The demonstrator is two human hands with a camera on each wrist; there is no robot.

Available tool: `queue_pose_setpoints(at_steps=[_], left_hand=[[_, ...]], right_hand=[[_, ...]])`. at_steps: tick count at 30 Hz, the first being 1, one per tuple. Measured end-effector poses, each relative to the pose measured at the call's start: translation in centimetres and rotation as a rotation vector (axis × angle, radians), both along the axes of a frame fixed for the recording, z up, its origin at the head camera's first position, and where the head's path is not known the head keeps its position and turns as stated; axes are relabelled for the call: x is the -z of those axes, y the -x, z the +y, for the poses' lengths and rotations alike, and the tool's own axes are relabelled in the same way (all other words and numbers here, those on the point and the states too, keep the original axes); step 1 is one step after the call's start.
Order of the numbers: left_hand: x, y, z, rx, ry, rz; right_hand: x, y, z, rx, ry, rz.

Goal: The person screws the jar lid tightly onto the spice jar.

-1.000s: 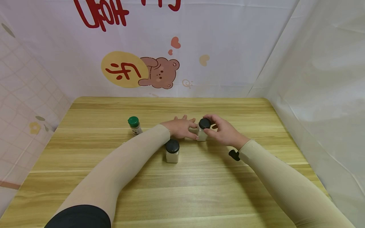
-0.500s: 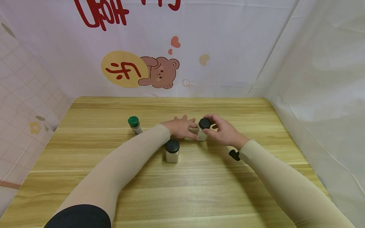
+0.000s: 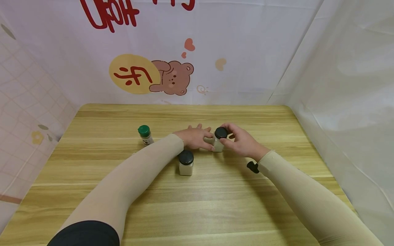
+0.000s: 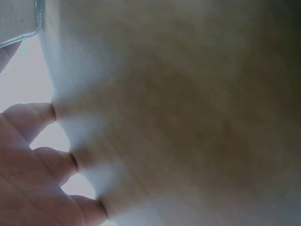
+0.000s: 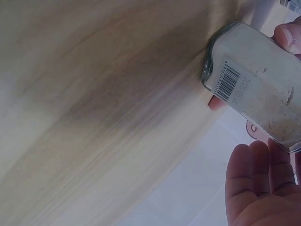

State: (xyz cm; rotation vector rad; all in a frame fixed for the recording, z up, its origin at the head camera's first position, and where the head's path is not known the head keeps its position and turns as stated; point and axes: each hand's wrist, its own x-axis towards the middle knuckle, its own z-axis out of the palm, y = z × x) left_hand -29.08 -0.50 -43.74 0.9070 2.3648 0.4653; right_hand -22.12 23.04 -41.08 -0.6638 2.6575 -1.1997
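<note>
A square clear spice jar [image 3: 218, 146] with pale contents and a black lid [image 3: 221, 132] stands on the table, right of centre. My left hand [image 3: 196, 138] rests at its left side, fingers spread, with thumb and index finger holding the lower body. My right hand [image 3: 244, 142] grips the lid from the right with thumb and fingers. In the right wrist view the jar [image 5: 256, 75] shows a barcode and pale powder, a fingertip showing past its base. The left wrist view catches a corner of the jar [image 4: 18, 19] and several fingers [image 4: 54, 165] touching the table.
A second black-lidded square jar [image 3: 186, 167] stands in front of my left wrist. A green-capped shaker bottle [image 3: 145, 135] is farther left, partly behind my left sleeve. White printed cloth [image 3: 246, 51] closes off the back and sides of the wooden table [image 3: 197, 212].
</note>
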Motion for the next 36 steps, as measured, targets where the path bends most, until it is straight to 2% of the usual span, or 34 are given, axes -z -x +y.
queue_pose_setpoints(at_steps=[14, 22, 31, 36], left_hand=[[0.11, 0.02, 0.04, 0.005, 0.012, 0.007], [0.19, 0.04, 0.03, -0.003, 0.01, 0.004], [0.15, 0.11, 0.08, 0.004, 0.012, 0.004], [-0.03, 0.0, 0.06, -0.001, 0.004, -0.011]], right_hand=[[0.11, 0.01, 0.15, -0.007, -0.015, 0.012], [0.37, 0.19, 0.1, 0.019, -0.015, -0.002], [0.15, 0.3, 0.27, -0.019, -0.026, 0.007], [0.04, 0.27, 0.08, -0.001, -0.041, 0.0]])
